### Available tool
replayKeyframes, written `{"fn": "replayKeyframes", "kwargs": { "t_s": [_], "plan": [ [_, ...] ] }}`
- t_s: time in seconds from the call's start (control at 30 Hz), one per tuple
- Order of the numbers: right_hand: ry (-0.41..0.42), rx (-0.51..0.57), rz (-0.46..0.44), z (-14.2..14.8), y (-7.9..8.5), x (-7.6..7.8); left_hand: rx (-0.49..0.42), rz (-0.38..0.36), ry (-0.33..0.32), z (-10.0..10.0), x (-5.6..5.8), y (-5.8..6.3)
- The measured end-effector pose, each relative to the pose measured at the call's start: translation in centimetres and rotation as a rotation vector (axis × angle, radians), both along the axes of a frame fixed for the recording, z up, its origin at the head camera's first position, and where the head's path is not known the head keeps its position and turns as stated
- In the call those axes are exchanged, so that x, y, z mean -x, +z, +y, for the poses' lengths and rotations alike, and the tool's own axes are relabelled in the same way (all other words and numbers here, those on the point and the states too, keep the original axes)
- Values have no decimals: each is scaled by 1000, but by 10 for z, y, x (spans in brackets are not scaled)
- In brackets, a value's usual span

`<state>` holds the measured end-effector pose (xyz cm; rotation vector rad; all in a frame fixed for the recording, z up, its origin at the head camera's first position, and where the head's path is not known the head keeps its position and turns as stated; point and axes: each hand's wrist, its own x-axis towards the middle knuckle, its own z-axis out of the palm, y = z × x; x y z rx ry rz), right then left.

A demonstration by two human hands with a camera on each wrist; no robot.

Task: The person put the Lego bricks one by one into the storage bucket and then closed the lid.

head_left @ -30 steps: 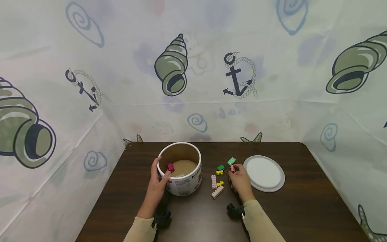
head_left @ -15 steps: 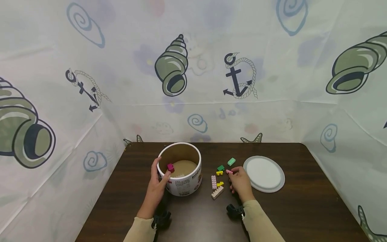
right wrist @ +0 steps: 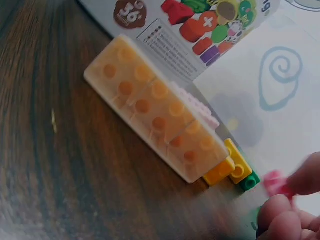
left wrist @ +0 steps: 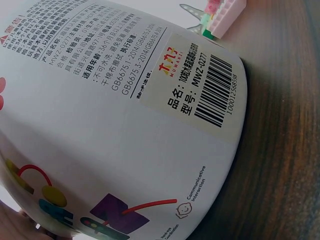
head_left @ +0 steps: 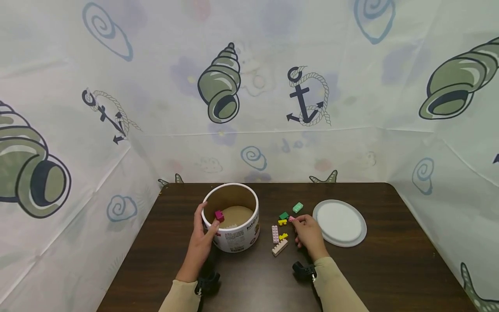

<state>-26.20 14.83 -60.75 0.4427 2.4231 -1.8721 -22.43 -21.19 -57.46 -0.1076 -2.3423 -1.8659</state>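
My left hand (head_left: 202, 240) grips the near left side of a white round tub (head_left: 235, 240), thumb by the rim. A magenta toy brick (head_left: 219, 216) shows inside the tub, near the thumb tip; the left wrist view shows mostly the tub's printed side. My right hand (head_left: 309, 234) pinches a small pink toy brick (head_left: 291, 219) between thumb and finger; that brick is blurred in the right wrist view. Left of it lie a dark green brick (head_left: 283, 215), two yellow bricks, one farther back (head_left: 282, 222), a long light pink brick (head_left: 275, 234) and a cream brick (head_left: 280, 248).
A mint green brick (head_left: 298, 207) lies beyond the right hand. The white round lid (head_left: 339, 223) rests to the right of that hand. All stand on a dark brown wooden table (head_left: 393, 260), backed by a printed cloth (head_left: 269, 99) with shells and anchors.
The pink brick has turned in my right fingers and shifted slightly left, toward the yellow and green bricks. My left hand and the tub have stayed put.
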Motion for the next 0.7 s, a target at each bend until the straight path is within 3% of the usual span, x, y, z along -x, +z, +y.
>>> {"fn": "replayKeyframes", "kwargs": {
  "t_s": [0.13, 0.43, 0.7],
  "plan": [
    [-15, 58, -1, 0, -1, 1, 7, 24, 6, 0, 1, 1],
    [34, 213, 103, 4, -2, 4, -10, 35, 8, 0, 2, 1],
    [46, 229, 108, 8, -4, 3, -41, 33, -19, 1, 1, 0]
  ]
}}
